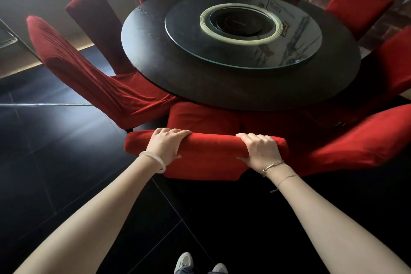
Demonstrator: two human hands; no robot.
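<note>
A chair in a red fabric cover (209, 147) stands right in front of me, its seat tucked under the near edge of a round black table (155, 69). My left hand (166, 147) grips the top of the chair's backrest on the left side, fingers curled over the far edge. My right hand (260, 149) grips the same backrest top on the right side. Both arms reach straight forward. A pale bangle sits on my left wrist, thin bracelets on my right.
Several more red-covered chairs ring the table, one close on the left (89, 73) and one close on the right (360, 140). A glass turntable (182, 35) lies on the table. The floor (55, 162) is dark glossy tile. My shoes (184, 262) show at the bottom.
</note>
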